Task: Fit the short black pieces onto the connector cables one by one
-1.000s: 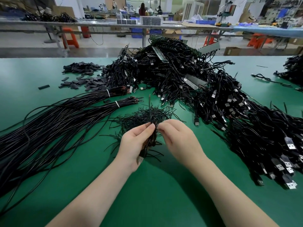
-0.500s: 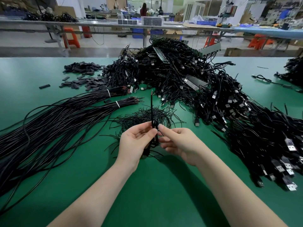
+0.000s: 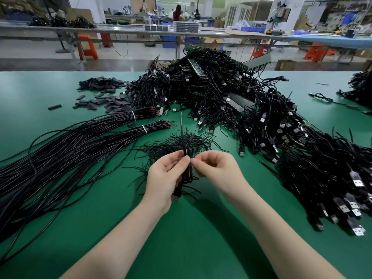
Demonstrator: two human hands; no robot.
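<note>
Since 0.5 s ago: right hand [image 3: 216, 170] has drawn slightly right of the cable; the cable's bare tip sits lower against the pile. Left hand [image 3: 168, 174], palm turned inward, fingers curled around a folded connector cable [image 3: 186, 156], thumb and forefinger clamped on it; its plug hangs below the palm. Right-hand fingers curled, thumb and forefinger pinched together beside the cable; whether they hold a short black piece cannot be told. Both forearms reach in over the green table [image 3: 191, 234]. Loose short black pieces [image 3: 104, 97] lie far left; cable heap [image 3: 251, 109] behind.
</note>
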